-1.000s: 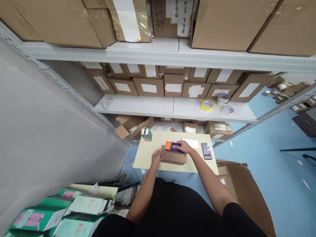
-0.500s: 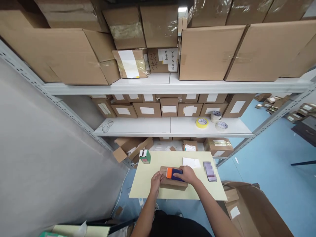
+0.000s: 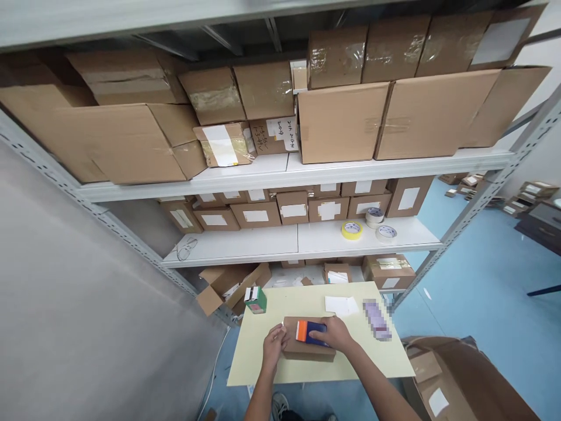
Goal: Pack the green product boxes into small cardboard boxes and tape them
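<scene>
On the pale yellow table [image 3: 245,356], a brown cardboard box [image 3: 309,355] lies lengthwise in front of me. My right hand [image 3: 336,335] grips a small orange-and-dark-blue pack [image 3: 315,332] on top of that box, thumb along its near side. At the box's left end, my left hand [image 3: 275,345] is closed in a pinch. A tiny whitish bit shows by its fingertips, too small to name.
A green box [image 3: 256,300] stands at the table's far left corner. White paper [image 3: 340,305] and a blurred purple item [image 3: 377,320] lie to the right. Behind rises a shelf [image 3: 245,245] with cartons and tape rolls [image 3: 352,230]. A large open carton [image 3: 456,374] stands on the floor at right.
The view has tipped upward, so table and hands appear lower. My left hand has moved slightly left, away from the pack's orange end. My right hand keeps its grip on the pack.
</scene>
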Demonstrator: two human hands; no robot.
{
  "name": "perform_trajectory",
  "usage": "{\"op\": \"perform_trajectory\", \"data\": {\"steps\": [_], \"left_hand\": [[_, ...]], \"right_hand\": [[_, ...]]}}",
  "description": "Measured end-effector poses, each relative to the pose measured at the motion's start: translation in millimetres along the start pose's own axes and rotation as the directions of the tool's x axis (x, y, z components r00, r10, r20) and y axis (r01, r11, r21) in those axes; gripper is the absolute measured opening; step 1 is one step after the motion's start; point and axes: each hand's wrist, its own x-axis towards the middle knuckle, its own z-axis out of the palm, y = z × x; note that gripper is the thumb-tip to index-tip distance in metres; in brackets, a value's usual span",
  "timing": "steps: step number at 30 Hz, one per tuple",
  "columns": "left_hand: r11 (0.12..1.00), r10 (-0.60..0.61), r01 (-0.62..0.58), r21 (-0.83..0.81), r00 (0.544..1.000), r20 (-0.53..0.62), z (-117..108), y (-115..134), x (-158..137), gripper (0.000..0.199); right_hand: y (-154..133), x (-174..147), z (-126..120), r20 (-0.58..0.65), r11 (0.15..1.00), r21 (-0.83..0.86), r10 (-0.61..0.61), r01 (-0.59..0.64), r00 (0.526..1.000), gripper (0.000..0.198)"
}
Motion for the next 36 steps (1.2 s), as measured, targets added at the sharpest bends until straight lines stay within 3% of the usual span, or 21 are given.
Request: {"op": "perform_trajectory", "data": {"steps": [6,15,20,27,36], "left_hand": [[0.998,0.059,-0.060,0.024,0.997,0.059,-12.3,11.9,-0.8,0.043],[0.998,0.051,-0.048,0.038,0.997,-0.059,-48.5,16.5,5.8,0.038],[0.999,0.029,-0.025,0.036,0.995,-0.100,-45.4,13.6,0.1,0.035],[0.997,-0.034,0.040,0.059,0.996,-0.087,-42.2,5.8,17.7,0.026],[0.996,-0.071,0.074,0.051,0.996,-0.049,-32.8,0.7,28.7,0.030]], "right_hand": [[4.2,-5.2,-1.2,0.009,0.997,0.079,-0.016,0.015,1.000,0.039],[-2.1,0.7,12.7,0.000,0.999,0.044,-0.018,0.018,1.000,0.044],[-4.4,6.8,10.6,0.033,0.999,0.009,-0.043,0.042,0.999,0.047],[-1.0,11.6,8.5,0.071,0.998,0.059,-0.034,0.030,0.997,0.050],[6.9,9.6,10.0,0.032,0.994,0.106,-0.041,0.037,0.999,0.052]]}}
